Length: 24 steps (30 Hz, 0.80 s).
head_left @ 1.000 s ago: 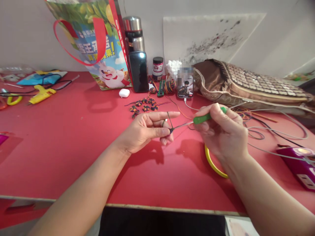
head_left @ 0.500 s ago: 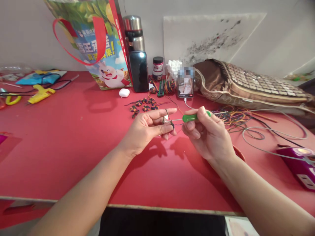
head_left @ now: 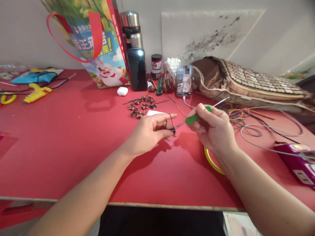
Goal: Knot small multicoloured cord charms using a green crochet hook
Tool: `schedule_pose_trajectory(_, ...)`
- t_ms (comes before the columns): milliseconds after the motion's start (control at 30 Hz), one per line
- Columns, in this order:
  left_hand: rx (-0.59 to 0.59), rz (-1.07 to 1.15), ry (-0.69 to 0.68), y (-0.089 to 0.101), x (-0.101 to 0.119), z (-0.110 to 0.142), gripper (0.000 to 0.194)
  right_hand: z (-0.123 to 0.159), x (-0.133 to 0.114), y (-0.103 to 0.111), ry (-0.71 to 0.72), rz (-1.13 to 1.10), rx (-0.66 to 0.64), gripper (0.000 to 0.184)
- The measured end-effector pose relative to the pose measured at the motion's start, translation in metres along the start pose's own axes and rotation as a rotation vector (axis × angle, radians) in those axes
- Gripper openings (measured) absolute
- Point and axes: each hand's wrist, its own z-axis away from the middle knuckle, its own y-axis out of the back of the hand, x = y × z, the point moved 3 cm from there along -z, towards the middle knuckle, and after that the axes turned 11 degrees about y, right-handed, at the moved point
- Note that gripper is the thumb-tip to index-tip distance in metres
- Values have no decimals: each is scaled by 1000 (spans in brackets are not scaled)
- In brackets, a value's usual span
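Note:
Between the thumb and fingers of my left hand (head_left: 155,131) is pinched a small dark piece of crochet (head_left: 173,130). Dark yarn (head_left: 171,120) loops over the raised index finger of that hand. My right hand (head_left: 214,126) is closed round the green handle of a crochet hook (head_left: 197,116). One metal end of the hook sticks up to the right, and the other points left at the crochet piece. Several finished multicoloured crochet flowers (head_left: 144,106) lie on the table just beyond my left hand.
Behind stand a shopping bag (head_left: 108,70), a dark phone (head_left: 137,70), a lit phone (head_left: 184,83) and a jar (head_left: 156,65). Tangled yarn (head_left: 237,113) and a purple power block (head_left: 295,160) lie right. A yellow ring (head_left: 213,162) is under my right wrist; a yellow glue gun (head_left: 36,92) lies left.
The hook first moved left to the crochet piece with its shaft level, then drew back slightly right and tilted. My left hand keeps its pinch. The view shifted slightly.

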Motion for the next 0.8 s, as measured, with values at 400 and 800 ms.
schedule_pose_trajectory(400,97,-64,29,3,-6,-4,45,11,-12,1,369,396,-143,42)
schedule_pose_trajectory(800,137,417,159,13,-4,-8,44,26,-22,-18,855,618,-493,25)
